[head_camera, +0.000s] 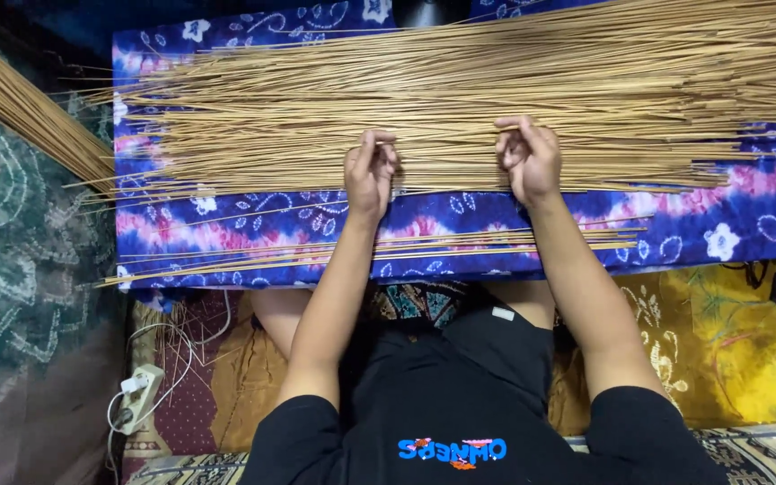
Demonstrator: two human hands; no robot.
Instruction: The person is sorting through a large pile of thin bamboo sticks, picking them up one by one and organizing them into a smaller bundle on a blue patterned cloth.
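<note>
Both bare forearms reach forward from short black sleeves, running roughly parallel and slightly converging toward the hands. The left hand (370, 175) is set palm-down with the wrist straight, its fingers curled under and pinched together at the tips, knuckles raised. The right hand (528, 160) sits level with it and well apart from it, also curled into a loose fist, thumb tucked against the bent index finger, the wrist bent a little inward. The left elbow is bent and low; the right upper arm angles outward.
</note>
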